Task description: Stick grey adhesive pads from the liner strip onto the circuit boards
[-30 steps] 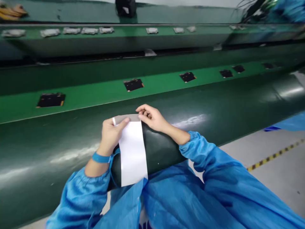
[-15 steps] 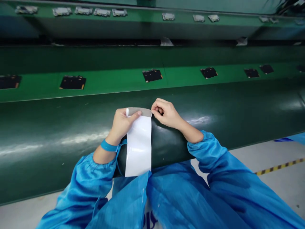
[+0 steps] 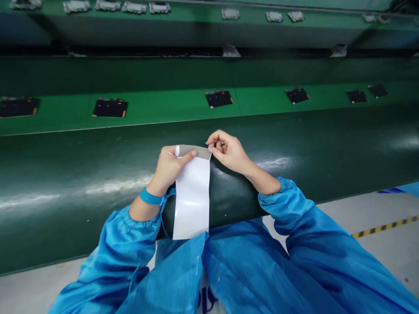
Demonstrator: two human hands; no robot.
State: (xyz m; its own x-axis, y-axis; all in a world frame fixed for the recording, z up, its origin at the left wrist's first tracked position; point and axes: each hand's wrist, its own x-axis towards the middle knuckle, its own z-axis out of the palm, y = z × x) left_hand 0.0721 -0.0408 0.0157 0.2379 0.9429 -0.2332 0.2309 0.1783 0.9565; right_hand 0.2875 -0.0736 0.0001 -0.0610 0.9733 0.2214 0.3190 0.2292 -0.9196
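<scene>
A long white strip of glossy paper (image 3: 192, 196) hangs down in front of me over the near edge of the dark green surface. Its top end shows a grey band with a small white curl at the left. My left hand (image 3: 170, 165) grips this top end, thumb pressed flat on the grey band and the fingers behind it. At the strip's upper right corner is my right hand (image 3: 229, 150), its thumb tip by the corner. The index finger is raised a little from the thumb, and the other fingers are curled. I see nothing between the right fingertips.
Beyond my hands, several black flat boards (image 3: 218, 99) lie along a bright green belt (image 3: 163, 104). Higher up, a shelf (image 3: 193, 13) carries several small silvery parts (image 3: 134, 7). A blue wrist band (image 3: 151, 197) with a cord is on my left wrist.
My right index finger has lifted off the strip's corner, parting from the thumb. The black boards appear farther right. My left hand keeps its hold.
</scene>
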